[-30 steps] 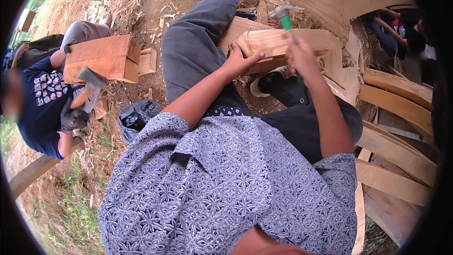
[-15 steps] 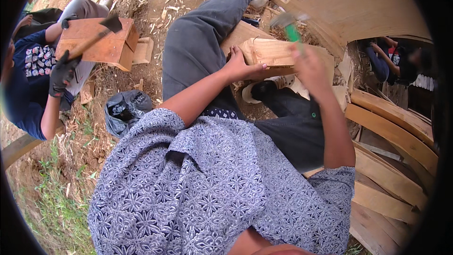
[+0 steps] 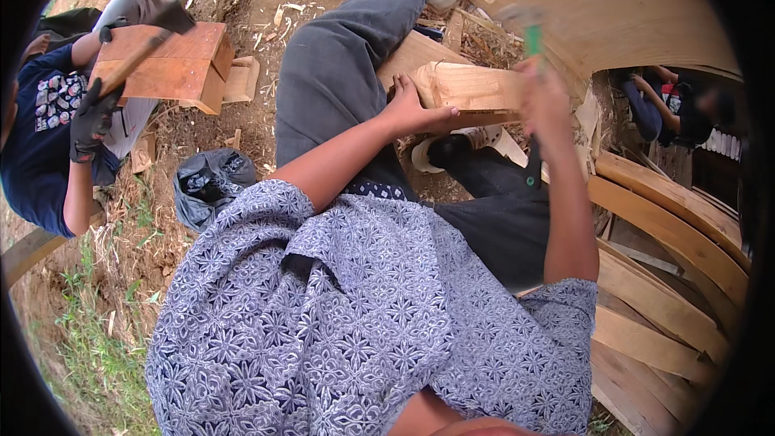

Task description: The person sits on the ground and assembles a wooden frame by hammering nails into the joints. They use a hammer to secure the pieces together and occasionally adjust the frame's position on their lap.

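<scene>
A pale, squared wooden block (image 3: pixel 472 85) lies between my legs, over a wider board (image 3: pixel 416 52). My left hand (image 3: pixel 410 111) is wrapped around the block's left end, thumb along the near side and fingers over the end. In my right hand (image 3: pixel 547 109) is a hammer (image 3: pixel 533 39) with a green neck and a dark handle end that sticks out below the fist. Its metal head is smeared by motion and stands up past the block's far right corner. The right hand hides the block's right end.
To the left, a co-worker with dark gloves holds a hatchet (image 3: pixel 133 64) over a reddish-brown wooden box (image 3: pixel 169 69). A dark plastic bag (image 3: pixel 211 186) lies on the ground. Curved planks (image 3: pixel 670 218) are stacked at right, below a large wooden panel (image 3: pixel 638 12). Another person sits beyond.
My right hand and the hammer have shifted to the right, with the head slightly higher. My left hand keeps its hold on the block. The co-worker's hatchet head has risen.
</scene>
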### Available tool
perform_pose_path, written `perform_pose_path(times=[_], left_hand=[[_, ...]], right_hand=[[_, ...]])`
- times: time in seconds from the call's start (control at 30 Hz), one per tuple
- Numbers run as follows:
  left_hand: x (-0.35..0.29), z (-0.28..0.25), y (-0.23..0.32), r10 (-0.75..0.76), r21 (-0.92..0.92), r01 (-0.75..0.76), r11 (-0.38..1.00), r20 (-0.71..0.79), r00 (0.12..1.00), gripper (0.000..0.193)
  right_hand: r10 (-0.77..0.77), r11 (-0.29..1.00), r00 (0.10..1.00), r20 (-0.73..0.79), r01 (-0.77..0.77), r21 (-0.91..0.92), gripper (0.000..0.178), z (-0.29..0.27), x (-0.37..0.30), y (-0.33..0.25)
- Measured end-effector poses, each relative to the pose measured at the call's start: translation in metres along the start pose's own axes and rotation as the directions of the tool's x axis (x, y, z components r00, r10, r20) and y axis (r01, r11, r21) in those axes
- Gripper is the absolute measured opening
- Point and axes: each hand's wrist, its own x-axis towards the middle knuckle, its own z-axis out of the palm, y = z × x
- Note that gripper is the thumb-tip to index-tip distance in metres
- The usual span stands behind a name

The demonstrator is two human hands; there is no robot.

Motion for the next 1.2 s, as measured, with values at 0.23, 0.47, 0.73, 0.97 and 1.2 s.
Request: perform_pose_path(times=[0.23,0.47,0.73,0.97,1.2], left_hand=[[-0.007,-0.003,0.010,0.002,0.015,-0.003,1.000,0.005,1.000,0.150],[-0.009,-0.003,0.003,0.000,0.002,0.000,1.000,-0.056,0.998,0.148],[-0.006,-0.010,0.011,0.066,-0.090,-0.058,0.994,0.094,0.993,0.155],[-0.001,0.000,-0.005,0.019,-0.002,-0.019,1.000,-0.072,0.997,0.152],[-0.013,0.001,0.004,0.005,-0.049,-0.004,0.999,0.024,1.000,0.153]], right_hand=[[-0.616,0.781,0.724,-0.311,0.508,-0.364,0.033,0.002,0.021,0.040],[-0.121,0.991,0.973,-0.195,0.108,-0.075,0.036,-0.022,0.009,-0.001],[-0.644,0.725,0.756,-0.120,0.552,-0.413,0.033,-0.006,0.034,0.079],[-0.182,0.832,0.884,-0.431,0.372,0.412,0.036,-0.028,0.012,-0.022],[-0.335,0.866,0.940,0.056,0.331,-0.374,0.040,0.024,0.000,0.070]])
